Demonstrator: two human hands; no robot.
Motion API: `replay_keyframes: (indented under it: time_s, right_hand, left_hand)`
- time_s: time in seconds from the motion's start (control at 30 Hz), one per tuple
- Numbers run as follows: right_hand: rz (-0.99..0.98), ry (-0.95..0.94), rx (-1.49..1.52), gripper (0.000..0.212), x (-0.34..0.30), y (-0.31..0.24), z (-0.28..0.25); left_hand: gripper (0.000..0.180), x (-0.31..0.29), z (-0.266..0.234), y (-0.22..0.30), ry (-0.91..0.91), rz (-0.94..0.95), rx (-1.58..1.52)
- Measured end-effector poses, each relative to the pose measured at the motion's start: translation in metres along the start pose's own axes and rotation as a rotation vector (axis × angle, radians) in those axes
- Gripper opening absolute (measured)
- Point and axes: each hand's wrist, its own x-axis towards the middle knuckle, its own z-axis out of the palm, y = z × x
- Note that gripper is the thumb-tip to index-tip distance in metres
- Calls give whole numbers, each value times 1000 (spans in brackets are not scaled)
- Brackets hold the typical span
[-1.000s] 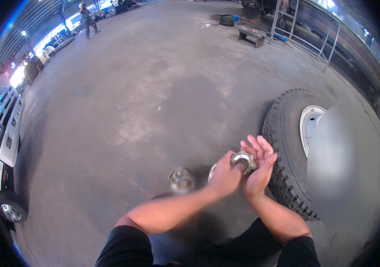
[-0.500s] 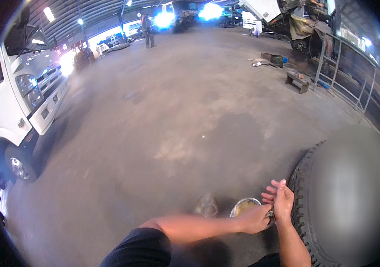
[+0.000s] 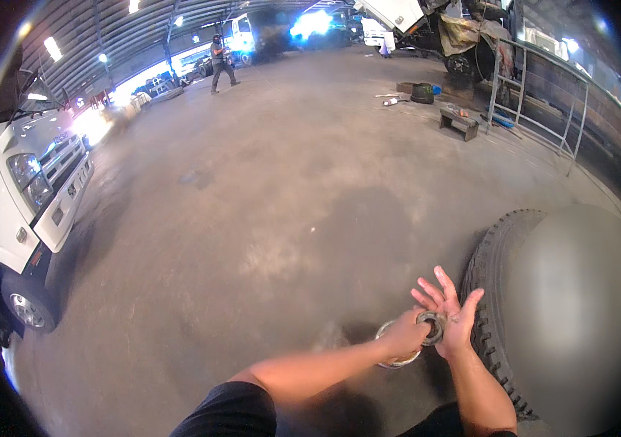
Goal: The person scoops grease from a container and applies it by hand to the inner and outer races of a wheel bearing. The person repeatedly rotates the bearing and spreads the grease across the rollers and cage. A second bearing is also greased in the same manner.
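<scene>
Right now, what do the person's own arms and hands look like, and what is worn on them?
Both forearms are bare, with no gloves on the left hand or the right hand. No watch, ring or bracelet shows. A black short sleeve covers the left upper arm at the lower edge; a bit of dark cloth also shows by the right arm. The fingers look smudged, though the picture is too soft to be sure.

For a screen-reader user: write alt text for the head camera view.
The person's left hand presses a round metal ring against the open palm of the right hand, above a shallow metal bowl on a concrete workshop floor. A large truck tyre stands just right of the hands; a white truck is at far left, and a person walks far off.
</scene>
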Motion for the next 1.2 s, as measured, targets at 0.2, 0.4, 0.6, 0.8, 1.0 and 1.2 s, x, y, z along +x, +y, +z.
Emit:
replay_keyframes:
  time_s: [0.2,0.4,0.6,0.8,1.0,1.2]
  right_hand:
    - [-85,-101,-298,115,6,7,-6]
    - [-82,-136,-379,130,-2,1,7]
    - [-205,-81,-627,126,-9,15,4]
    - [-226,223,-40,105,-10,1,12]
    - [-376,357,92,93,-2,14,27]
    - [32,345,-65,87,-1,-14,39]
  left_hand:
    - [26,-10,-9,33,-90,-220,-121]
    - [26,-19,-9,28,-170,-334,-429]
    - [14,-27,-31,47,-146,-386,-641]
    - [12,-19,-13,36,229,73,-181]
    - [26,-23,9,30,311,297,224]
    - [29,-37,-4,59,128,175,428]
